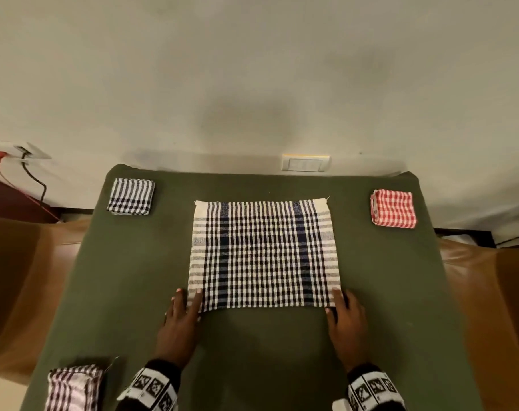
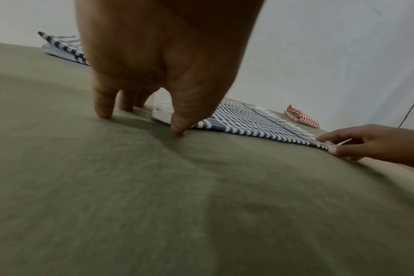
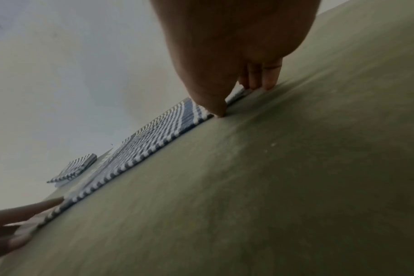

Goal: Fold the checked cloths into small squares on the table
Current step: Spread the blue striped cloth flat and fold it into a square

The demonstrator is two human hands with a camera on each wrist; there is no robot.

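A large black-and-white checked cloth point(image 1: 261, 253) point(image 2: 248, 119) point(image 3: 149, 142) lies spread flat in the middle of the green-covered table point(image 1: 267, 351). My left hand point(image 1: 197, 304) point(image 2: 154, 119) point(image 3: 33, 220) is at its near left corner, index finger on top and thumb at the edge, pinching it. At the near right corner, my right hand point(image 1: 333, 301) point(image 2: 329, 143) point(image 3: 243, 99) pinches the cloth between thumb and finger, with the tip slightly raised. Three folded squares sit on the table: a black-and-white cloth point(image 1: 130, 197) point(image 2: 64, 48) point(image 3: 76, 168) far left, a red checked cloth point(image 1: 394, 208) point(image 2: 300, 117) far right, and a purple-striped cloth point(image 1: 74, 387) near left.
The table's far edge meets a pale wall bearing a switch plate point(image 1: 305, 163). A wall socket point(image 1: 20, 151) with red and black cables is at the left. Brown upholstery point(image 1: 14, 277) flanks the table on both sides. Bare green cover lies between me and the cloth.
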